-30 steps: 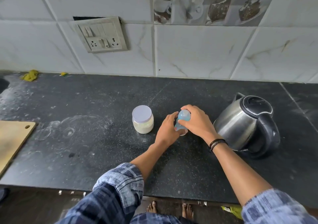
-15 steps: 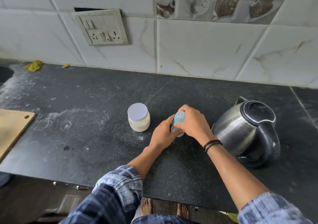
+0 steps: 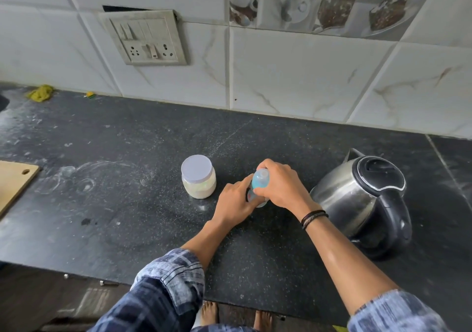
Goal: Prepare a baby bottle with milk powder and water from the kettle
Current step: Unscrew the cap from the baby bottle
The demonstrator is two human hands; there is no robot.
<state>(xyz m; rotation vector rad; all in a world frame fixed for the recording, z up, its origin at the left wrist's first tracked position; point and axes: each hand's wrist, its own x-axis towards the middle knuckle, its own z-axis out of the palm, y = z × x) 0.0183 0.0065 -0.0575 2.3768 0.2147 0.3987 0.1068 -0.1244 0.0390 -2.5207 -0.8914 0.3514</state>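
Observation:
A small baby bottle [image 3: 260,182] with a clear cap and blue collar stands on the black counter [image 3: 127,204]. My left hand [image 3: 235,204] grips its lower body from the left. My right hand [image 3: 282,186] wraps around the cap and collar from the right. Most of the bottle is hidden by the fingers. A glass jar of white milk powder [image 3: 198,177] with a pale lid stands just left of my hands, lid on. The steel kettle [image 3: 362,201] with a black handle and closed lid stands to the right.
A wooden chopping board [image 3: 12,181] lies at the left edge. A switchboard [image 3: 146,38] is on the tiled wall. A yellow scrubber [image 3: 40,93] lies at the back left. The counter's front edge runs just above my bare feet.
Both hands stay on the bottle with little shift in grip. The camera has tilted slightly, so everything sits a bit lower in the view.

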